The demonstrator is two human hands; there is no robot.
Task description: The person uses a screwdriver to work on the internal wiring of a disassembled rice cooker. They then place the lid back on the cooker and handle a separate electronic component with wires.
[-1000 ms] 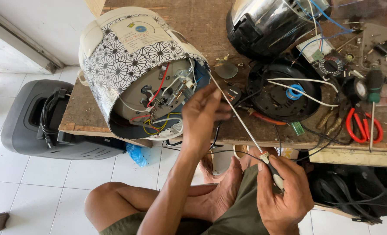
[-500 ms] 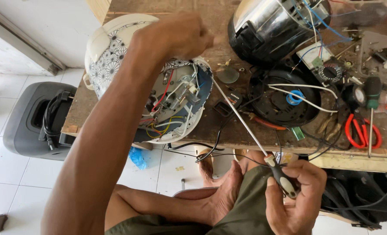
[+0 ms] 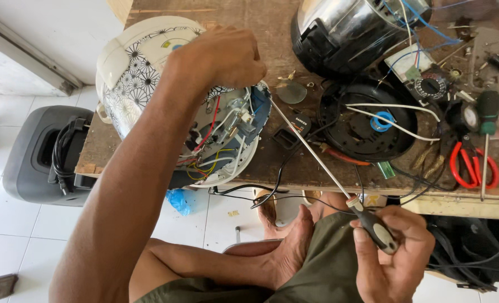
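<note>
Left hand (image 3: pixel 222 56) gripping the floral-patterned rice cooker (image 3: pixel 143 73) tipped on its side, wired underside exposed, right hand (image 3: pixel 392 255) holding a long screwdriver (image 3: pixel 322 163) — tip at the cooker's base — on a cluttered wooden workbench (image 3: pixel 272 33).

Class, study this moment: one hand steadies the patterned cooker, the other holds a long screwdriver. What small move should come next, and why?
Probably ease the screwdriver tip a little further into the open base. The left hand grips the patterned cooker on its side, wiring exposed, and the right hand aims the tip at the base's rim. Whether it sits on a screw cannot be told.
</note>
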